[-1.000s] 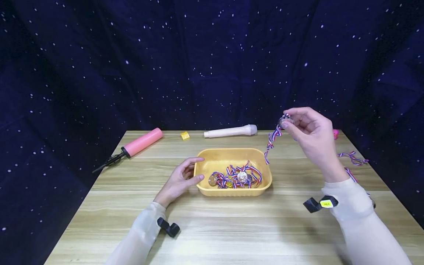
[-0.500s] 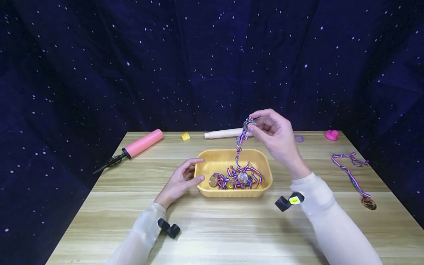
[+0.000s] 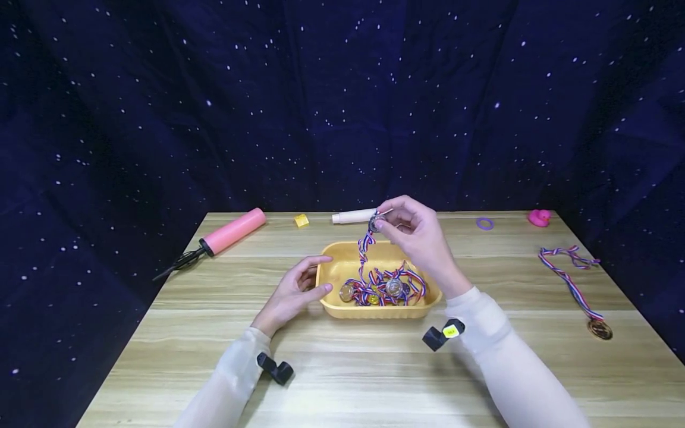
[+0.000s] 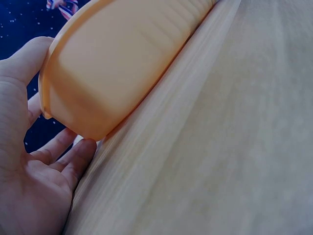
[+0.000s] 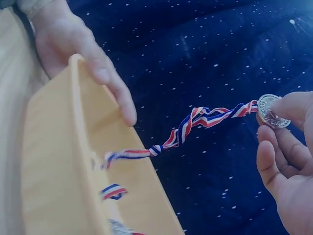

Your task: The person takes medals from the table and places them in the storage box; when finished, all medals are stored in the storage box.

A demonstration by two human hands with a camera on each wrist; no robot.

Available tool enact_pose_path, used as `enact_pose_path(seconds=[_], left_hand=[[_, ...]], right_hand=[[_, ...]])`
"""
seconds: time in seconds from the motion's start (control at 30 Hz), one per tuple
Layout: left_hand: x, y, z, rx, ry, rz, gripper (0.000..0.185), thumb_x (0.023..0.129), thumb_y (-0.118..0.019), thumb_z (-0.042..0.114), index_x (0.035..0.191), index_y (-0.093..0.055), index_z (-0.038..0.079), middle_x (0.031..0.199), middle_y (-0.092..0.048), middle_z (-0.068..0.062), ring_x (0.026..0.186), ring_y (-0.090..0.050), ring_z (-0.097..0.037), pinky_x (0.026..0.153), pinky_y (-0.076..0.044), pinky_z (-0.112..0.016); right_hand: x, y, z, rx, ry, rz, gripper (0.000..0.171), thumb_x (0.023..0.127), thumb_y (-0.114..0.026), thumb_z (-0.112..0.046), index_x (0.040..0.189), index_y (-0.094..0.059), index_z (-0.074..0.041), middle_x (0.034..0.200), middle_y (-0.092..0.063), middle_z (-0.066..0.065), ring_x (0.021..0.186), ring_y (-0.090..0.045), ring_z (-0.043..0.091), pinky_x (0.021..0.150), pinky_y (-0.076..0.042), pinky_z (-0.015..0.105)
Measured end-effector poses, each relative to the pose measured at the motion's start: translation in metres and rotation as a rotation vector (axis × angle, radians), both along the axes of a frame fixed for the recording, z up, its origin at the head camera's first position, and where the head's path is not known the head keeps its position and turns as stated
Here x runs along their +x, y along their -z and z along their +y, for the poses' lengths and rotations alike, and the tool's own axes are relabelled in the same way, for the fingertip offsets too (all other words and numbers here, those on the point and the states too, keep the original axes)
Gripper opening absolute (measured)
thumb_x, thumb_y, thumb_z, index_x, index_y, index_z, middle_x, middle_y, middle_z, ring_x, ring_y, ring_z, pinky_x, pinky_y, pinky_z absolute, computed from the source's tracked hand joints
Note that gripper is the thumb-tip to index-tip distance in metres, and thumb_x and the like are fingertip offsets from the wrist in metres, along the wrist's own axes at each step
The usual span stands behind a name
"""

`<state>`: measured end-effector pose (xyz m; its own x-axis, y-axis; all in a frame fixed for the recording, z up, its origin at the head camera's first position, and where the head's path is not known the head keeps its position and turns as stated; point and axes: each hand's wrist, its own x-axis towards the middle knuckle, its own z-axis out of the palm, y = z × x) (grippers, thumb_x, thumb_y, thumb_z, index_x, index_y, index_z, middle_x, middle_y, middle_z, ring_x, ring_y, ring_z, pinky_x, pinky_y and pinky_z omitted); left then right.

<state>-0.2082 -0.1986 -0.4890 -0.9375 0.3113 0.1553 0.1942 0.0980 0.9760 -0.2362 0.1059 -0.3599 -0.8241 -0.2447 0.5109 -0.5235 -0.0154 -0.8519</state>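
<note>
Head view. We see the right hand (image 3: 414, 238) raised above the yellow tray (image 3: 342, 308), its thumb and fingertips pinching a silver medal (image 3: 376, 223). From the pinched medal a striped ribbon (image 3: 364, 249) hangs down into the tray, where it joins a heap of medals and ribbons (image 3: 382, 288). The left hand (image 3: 291, 291) lies at the tray's left end, fingers relaxed and slightly spread; one finger reaches along the far rim corner and the thumb touches the near corner. Beyond the right fingertips lies a cream cylinder (image 3: 350, 216). Left of the left fingers lie a pink pump (image 3: 231, 230) and a small yellow block (image 3: 302, 220). Well to the right of the right hand we note a purple ring (image 3: 484, 223), a pink duck (image 3: 539, 217) and a loose medal with ribbon (image 3: 569, 279) on the wooden table (image 3: 348, 368).

Left wrist view. We see the left hand (image 4: 29, 171) with its fingers loosely bent beside the tray's outer wall (image 4: 122, 73), one fingertip against the bottom edge.

Right wrist view. We see the right hand (image 5: 288, 166) pinching the silver medal (image 5: 271, 111) at its fingertips. The ribbon (image 5: 195, 125) runs from the medal into the tray (image 5: 54, 161), whose far rim the left hand's fingers (image 5: 117, 93) touch.
</note>
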Motion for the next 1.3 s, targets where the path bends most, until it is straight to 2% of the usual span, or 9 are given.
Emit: enact_pose_path(seconds=[0.2, 0.37, 0.53, 0.63, 0.77, 1.0, 1.3], left_hand=[[0.000, 0.000, 0.001, -0.004, 0.000, -0.003, 0.061, 0.100, -0.083, 0.010, 0.156, -0.060, 0.021, 0.159, -0.059, -0.017, 0.146, -0.058, -0.038, 0.129, -0.042, -0.056], [0.001, 0.000, 0.001, -0.001, -0.003, -0.007, 0.060, 0.101, -0.082, 0.010, 0.155, -0.060, 0.022, 0.158, -0.060, -0.017, 0.146, -0.058, -0.037, 0.129, -0.042, -0.054], [0.001, 0.001, 0.001, 0.001, -0.004, -0.007, 0.060, 0.101, -0.082, 0.010, 0.155, -0.061, 0.022, 0.157, -0.060, -0.016, 0.147, -0.058, -0.037, 0.129, -0.042, -0.054], [0.001, 0.001, 0.001, 0.000, -0.006, -0.006, 0.060, 0.101, -0.083, 0.010, 0.155, -0.061, 0.022, 0.157, -0.060, -0.016, 0.147, -0.058, -0.037, 0.129, -0.042, -0.054], [0.001, 0.001, 0.001, -0.007, -0.010, -0.005, 0.060, 0.101, -0.083, 0.011, 0.155, -0.060, 0.023, 0.157, -0.060, -0.016, 0.147, -0.058, -0.037, 0.129, -0.042, -0.055], [0.001, -0.001, 0.002, -0.023, -0.019, 0.016, 0.061, 0.100, -0.083, 0.011, 0.155, -0.061, 0.023, 0.156, -0.061, -0.017, 0.145, -0.059, -0.038, 0.128, -0.043, -0.056], [-0.001, 0.001, 0.000, -0.044, -0.031, 0.029, 0.060, 0.099, -0.083, 0.010, 0.154, -0.061, 0.023, 0.155, -0.061, -0.015, 0.144, -0.060, -0.037, 0.127, -0.045, -0.054]], right_hand=[[0.002, 0.016, -0.006, 0.080, -0.033, -0.069, 0.019, 0.100, -0.076, 0.008, 0.119, -0.072, 0.005, 0.104, -0.080, 0.023, 0.085, -0.075, 0.016, 0.074, -0.062, 0.023], [0.004, 0.028, -0.009, 0.169, -0.037, -0.130, 0.018, 0.101, -0.077, 0.004, 0.119, -0.073, 0.002, 0.104, -0.080, 0.019, 0.088, -0.077, 0.026, 0.075, -0.065, 0.027], [0.005, 0.042, -0.010, 0.298, -0.028, -0.167, 0.018, 0.101, -0.079, 0.000, 0.119, -0.075, -0.004, 0.103, -0.078, 0.012, 0.090, -0.078, 0.028, 0.078, -0.067, 0.034], [0.007, 0.047, -0.011, 0.349, -0.063, -0.209, 0.021, 0.101, -0.078, 0.001, 0.121, -0.074, -0.003, 0.102, -0.077, 0.013, 0.090, -0.078, 0.032, 0.079, -0.069, 0.039], [0.007, 0.052, -0.012, 0.407, -0.119, -0.266, 0.024, 0.101, -0.077, 0.002, 0.125, -0.074, -0.002, 0.100, -0.077, 0.017, 0.086, -0.079, 0.036, 0.073, -0.068, 0.042], [0.007, 0.059, -0.014, 0.468, -0.162, -0.276, 0.025, 0.100, -0.078, 0.003, 0.125, -0.079, -0.002, 0.096, -0.078, 0.013, 0.080, -0.080, 0.029, 0.075, -0.070, 0.042], [0.010, 0.060, -0.021, 0.506, -0.181, -0.269, 0.021, 0.101, -0.077, 0.003, 0.121, -0.078, -0.001, 0.092, -0.078, 0.012, 0.078, -0.080, 0.032, 0.073, -0.070, 0.040]])
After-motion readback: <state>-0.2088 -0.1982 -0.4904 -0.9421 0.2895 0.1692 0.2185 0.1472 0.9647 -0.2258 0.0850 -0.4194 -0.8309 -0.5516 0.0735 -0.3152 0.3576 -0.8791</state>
